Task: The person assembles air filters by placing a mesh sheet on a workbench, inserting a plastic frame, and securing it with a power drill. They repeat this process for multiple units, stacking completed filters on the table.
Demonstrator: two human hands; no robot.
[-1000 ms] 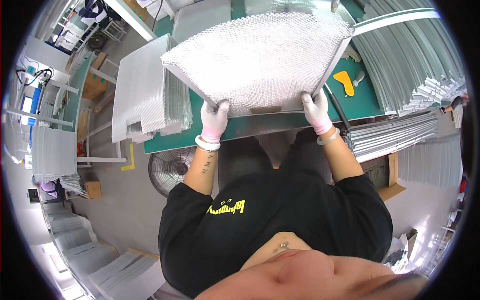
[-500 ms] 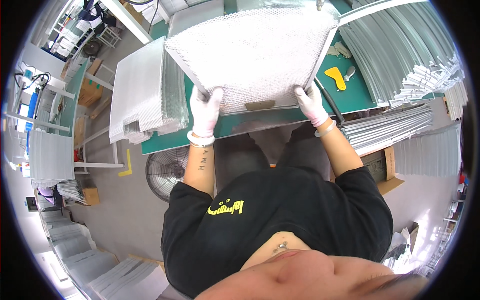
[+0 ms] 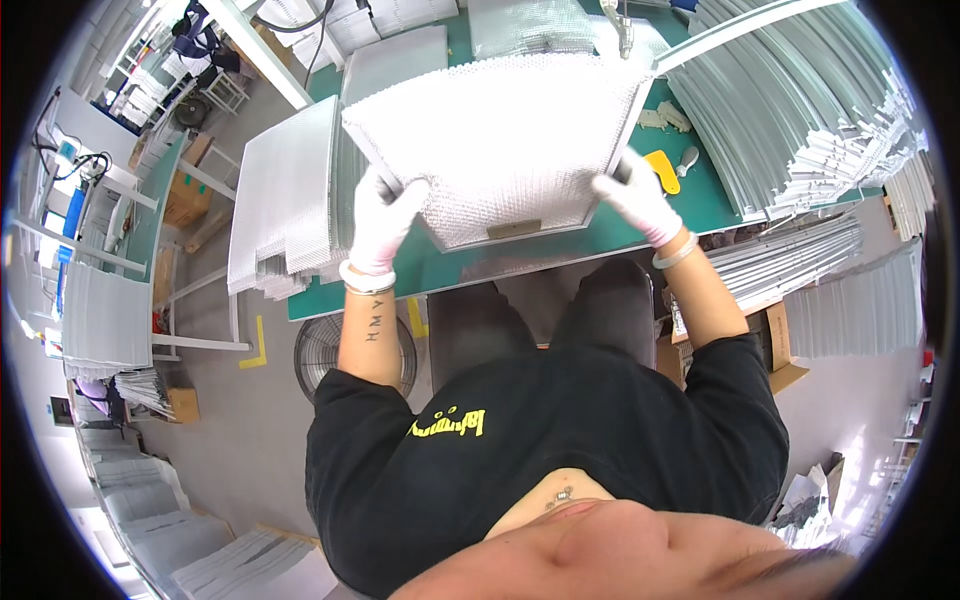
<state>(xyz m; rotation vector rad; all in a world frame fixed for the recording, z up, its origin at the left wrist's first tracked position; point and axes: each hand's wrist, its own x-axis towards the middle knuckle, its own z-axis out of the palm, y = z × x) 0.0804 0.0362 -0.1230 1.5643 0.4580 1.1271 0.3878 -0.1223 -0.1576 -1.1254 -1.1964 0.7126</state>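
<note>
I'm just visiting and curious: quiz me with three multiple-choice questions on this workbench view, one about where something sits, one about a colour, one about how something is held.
1. Where is the stack of mesh panels?
A. to the person's left, on the bench
B. on the floor under the fan
C. in the person's lap

2. What colour is the bench top?
A. red
B. green
C. white

3. How is the mesh filter panel held?
A. by the left hand alone
B. lying flat, untouched
C. by both gloved hands at its lower corners

Answers:
1 A, the stack lies beside the left hand.
2 B, bare green shows near the yellow tool.
3 C, the left hand and right hand each grip a corner.
</note>
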